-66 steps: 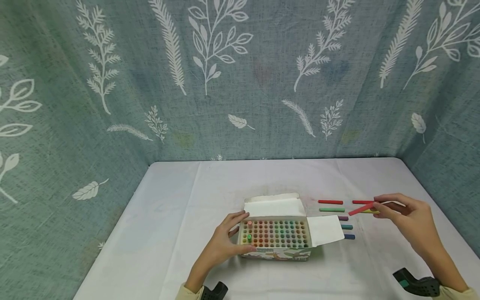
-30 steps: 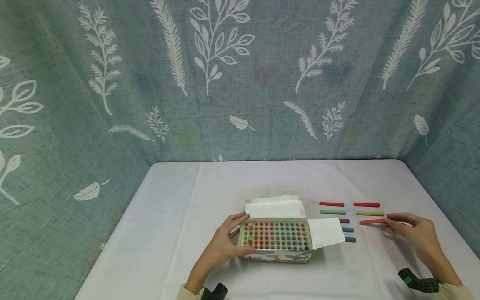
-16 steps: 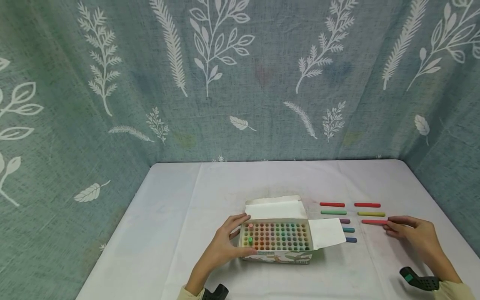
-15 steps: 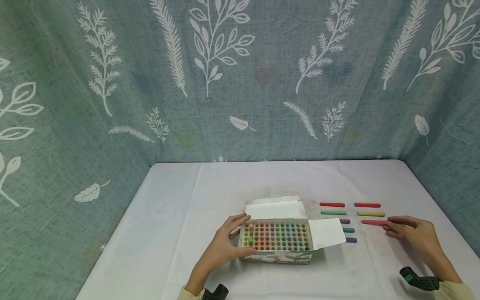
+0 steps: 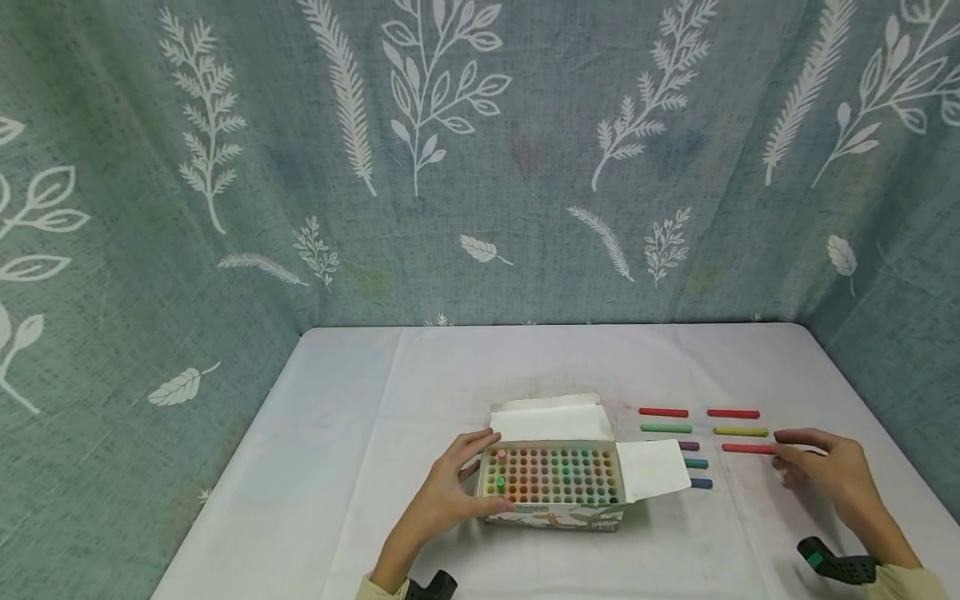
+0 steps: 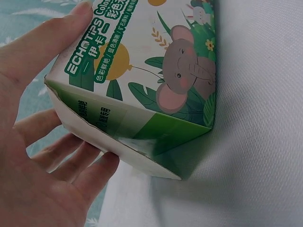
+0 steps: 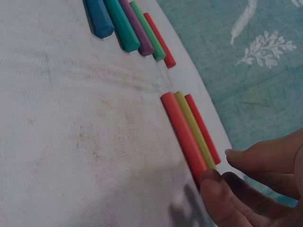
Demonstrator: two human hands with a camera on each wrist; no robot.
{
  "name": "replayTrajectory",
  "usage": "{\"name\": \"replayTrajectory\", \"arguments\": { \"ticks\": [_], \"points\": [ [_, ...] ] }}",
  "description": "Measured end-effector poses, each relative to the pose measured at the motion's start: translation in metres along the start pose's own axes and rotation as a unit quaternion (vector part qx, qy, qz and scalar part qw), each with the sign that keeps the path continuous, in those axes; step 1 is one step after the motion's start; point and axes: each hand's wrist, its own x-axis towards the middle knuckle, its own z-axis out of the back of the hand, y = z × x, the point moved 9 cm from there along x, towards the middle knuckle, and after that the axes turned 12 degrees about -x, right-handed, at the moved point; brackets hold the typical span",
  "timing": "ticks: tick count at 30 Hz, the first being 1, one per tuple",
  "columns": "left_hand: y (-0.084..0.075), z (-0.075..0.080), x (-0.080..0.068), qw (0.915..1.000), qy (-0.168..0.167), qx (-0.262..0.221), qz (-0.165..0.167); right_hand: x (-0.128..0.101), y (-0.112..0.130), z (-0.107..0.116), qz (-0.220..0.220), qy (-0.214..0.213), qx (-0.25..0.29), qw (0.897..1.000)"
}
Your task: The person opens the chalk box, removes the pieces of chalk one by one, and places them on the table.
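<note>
The red chalk stick [image 5: 747, 448] now lies on the bench (third in its column), right hand [image 5: 825, 472] at its end.

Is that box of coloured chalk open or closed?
Open. The box has its lid flaps folded back, so rows of chalk ends show from above. The left hand holds its end.

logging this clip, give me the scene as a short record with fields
left hand: left hand holds the chalk box at its left end
right hand: right hand, fingertips at the end of the nearest red chalk
box: open, flaps up, full of coloured sticks
laid out: left column of five sticks, right column of red, yellow chalk, red
surface: white tablecloth
</note>
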Motion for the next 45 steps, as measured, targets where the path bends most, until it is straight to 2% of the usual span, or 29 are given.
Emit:
{"name": "replayTrajectory", "arguments": {
  "ticks": [5,7,10,16,20,27,35,39,45],
  "points": [
    [-0.022,-0.002,-0.004,0.9999,0.007,-0.011,0.000,-0.008,0.021,0.007,0.050,-0.028,-0.026,0.998],
    [-0.026,-0.003,-0.005,0.9999,0.012,-0.009,0.002,-0.014,0.032,0.009,0.073,-0.034,-0.031,0.996],
    [-0.023,-0.003,-0.005,0.9998,0.015,-0.008,0.004,-0.023,0.051,0.011,0.109,-0.041,-0.037,0.992],
    [0.000,0.001,-0.001,1.0000,0.007,-0.005,0.000,-0.043,0.092,0.014,0.178,-0.046,-0.035,0.982],
    [0.007,0.003,-0.001,1.0000,0.007,-0.003,-0.004,-0.057,0.119,0.014,0.221,-0.044,-0.028,0.974],
    [0.006,0.002,0.001,0.9997,0.014,-0.006,-0.020,-0.087,0.159,0.012,0.302,-0.041,-0.008,0.952],
    [0.006,0.000,0.000,0.9998,0.014,-0.004,-0.014,-0.108,0.191,0.005,0.345,-0.035,-0.006,0.938],
    [0.005,-0.001,-0.001,0.9999,0.011,-0.004,-0.007,-0.116,0.205,0.001,0.373,-0.022,0.006,0.928],
    [-0.014,-0.002,-0.004,0.9999,0.011,-0.010,-0.001,-0.129,0.224,-0.008,0.418,-0.005,0.021,0.908]
  ]
}}
